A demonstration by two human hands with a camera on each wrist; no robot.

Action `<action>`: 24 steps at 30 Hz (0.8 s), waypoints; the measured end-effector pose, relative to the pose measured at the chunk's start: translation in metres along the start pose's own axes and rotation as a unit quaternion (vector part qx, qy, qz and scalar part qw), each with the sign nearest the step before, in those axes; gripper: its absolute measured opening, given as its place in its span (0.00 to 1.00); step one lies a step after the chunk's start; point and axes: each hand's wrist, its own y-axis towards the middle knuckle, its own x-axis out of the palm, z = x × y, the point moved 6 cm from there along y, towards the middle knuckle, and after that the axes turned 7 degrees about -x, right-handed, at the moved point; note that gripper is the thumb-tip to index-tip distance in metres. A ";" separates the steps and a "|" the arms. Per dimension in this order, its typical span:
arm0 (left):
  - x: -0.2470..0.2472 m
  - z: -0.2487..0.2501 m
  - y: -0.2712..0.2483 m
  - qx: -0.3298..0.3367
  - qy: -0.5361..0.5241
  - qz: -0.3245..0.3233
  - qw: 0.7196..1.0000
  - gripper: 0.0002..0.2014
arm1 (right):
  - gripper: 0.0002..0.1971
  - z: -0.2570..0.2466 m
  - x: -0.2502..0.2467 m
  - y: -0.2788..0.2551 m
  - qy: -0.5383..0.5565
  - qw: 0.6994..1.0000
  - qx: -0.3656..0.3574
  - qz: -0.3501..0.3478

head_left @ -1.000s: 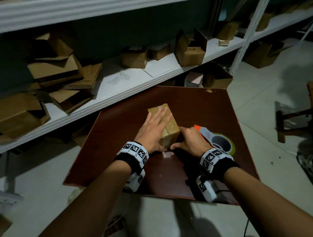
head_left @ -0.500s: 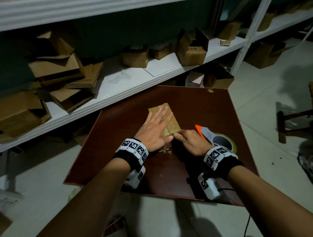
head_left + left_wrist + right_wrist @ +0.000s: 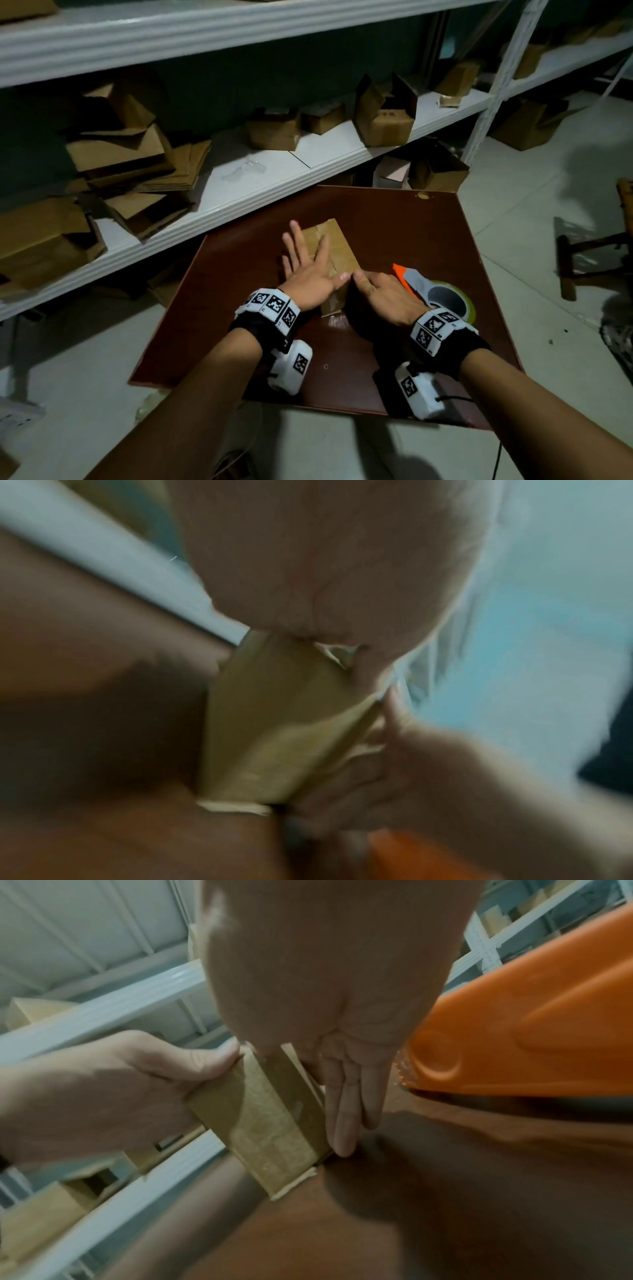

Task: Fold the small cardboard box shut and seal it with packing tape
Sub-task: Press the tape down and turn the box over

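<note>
While shut: the small cardboard box (image 3: 337, 248) lies on the worktop (image 3: 394, 226), tape along its seam.
Left hand (image 3: 308, 270): spread flat on top.
Right hand (image 3: 383, 294): straight fingers (image 3: 346, 1104) pressing its side.

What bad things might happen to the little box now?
The tape end at the box's bottom edge sticks out unstuck, so it may peel. The left hand lies flat on top while the right hand presses its side, so a harder push might dent the box or slide it toward the tape dispenser.
</note>
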 end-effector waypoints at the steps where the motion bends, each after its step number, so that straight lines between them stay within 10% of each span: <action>1: 0.000 -0.003 0.002 -0.027 -0.063 -0.020 0.997 0.48 | 0.27 -0.002 -0.002 0.000 0.008 1.000 0.005 0.009; 8: -0.034 -0.012 0.002 -0.057 -0.306 0.036 0.950 0.64 | 0.47 -0.015 -0.020 0.002 0.050 0.997 0.001 0.059; 12: -0.042 -0.019 0.001 -0.066 -0.362 0.045 0.929 0.69 | 0.32 -0.023 -0.034 0.001 0.043 0.996 -0.009 0.074; 17: -0.057 -0.027 -0.003 -0.104 -0.503 0.121 0.850 0.38 | 0.25 -0.027 -0.049 -0.001 0.051 0.992 -0.033 0.107; 24: -0.057 -0.026 -0.006 -0.101 -0.371 0.078 0.920 0.46 | 0.30 -0.011 -0.062 -0.002 0.272 0.937 -0.002 0.218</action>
